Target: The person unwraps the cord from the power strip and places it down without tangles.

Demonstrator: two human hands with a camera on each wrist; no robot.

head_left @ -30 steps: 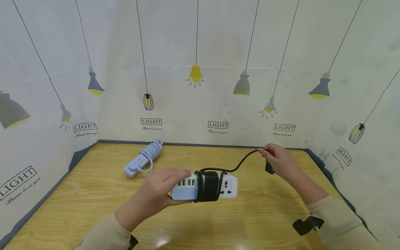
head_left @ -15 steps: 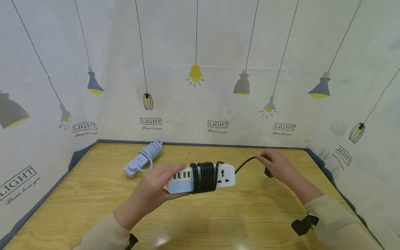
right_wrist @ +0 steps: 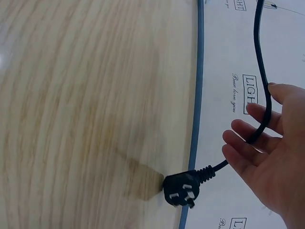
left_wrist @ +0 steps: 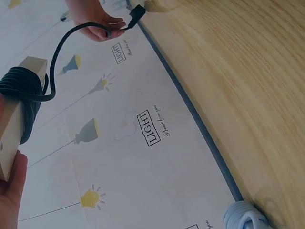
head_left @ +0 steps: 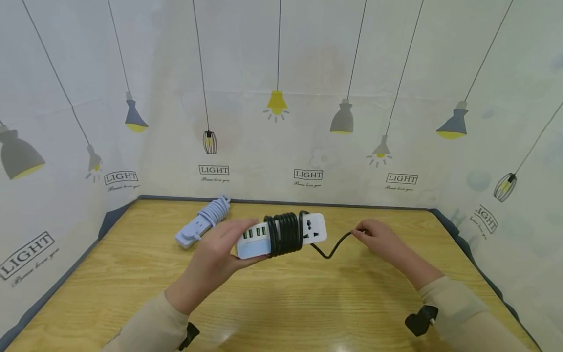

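My left hand grips the left end of a white power strip, raised above the table and slightly tilted. Its black cord is wound several times round the middle of the strip. From the far end a free length of cord runs to my right hand, which holds it between thumb and fingers. Past those fingers hangs the black three-pin plug, its pins plain in the right wrist view. The head view hides the plug behind the right hand.
A second power strip, pale blue with its cord wound round it, lies at the back left of the wooden table. A printed cloth backdrop with lamp drawings stands along the back and sides.
The power strip has risen slightly and tilted further. The right hand has moved lower and a little inward, and the free cord, arched before, now dips between the hands.
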